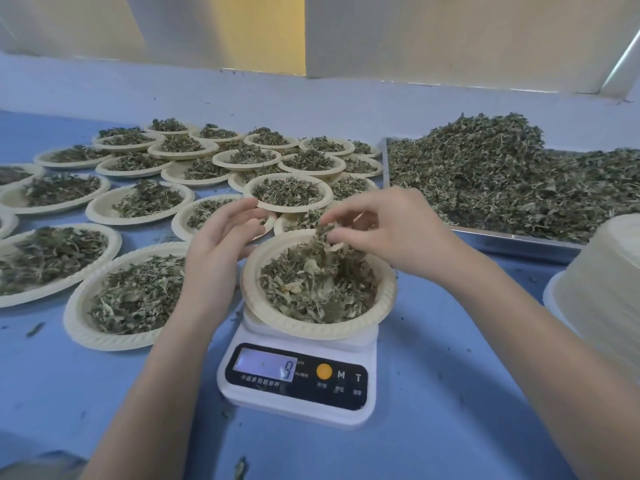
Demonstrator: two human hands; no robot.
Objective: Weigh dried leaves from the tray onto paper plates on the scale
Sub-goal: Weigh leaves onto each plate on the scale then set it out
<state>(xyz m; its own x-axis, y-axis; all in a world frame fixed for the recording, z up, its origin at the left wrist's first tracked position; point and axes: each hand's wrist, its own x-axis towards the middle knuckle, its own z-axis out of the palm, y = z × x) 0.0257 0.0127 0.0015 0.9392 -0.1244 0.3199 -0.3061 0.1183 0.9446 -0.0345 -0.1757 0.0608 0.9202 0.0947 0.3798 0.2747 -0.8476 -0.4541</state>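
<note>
Trimming the portion by pinches was the step in hand; the right hand (388, 230) hovered over the paper plate (386, 306) on the scale (298, 407), its fingertips pinching a tuft of dried leaves (325, 233); the left hand (221, 233) hung beside the plate's left rim, fingers loosely curled, holding nothing; the tray (519, 242) lay far right; releasing few leaves while watching the display (265, 367) seemed wisest.
</note>
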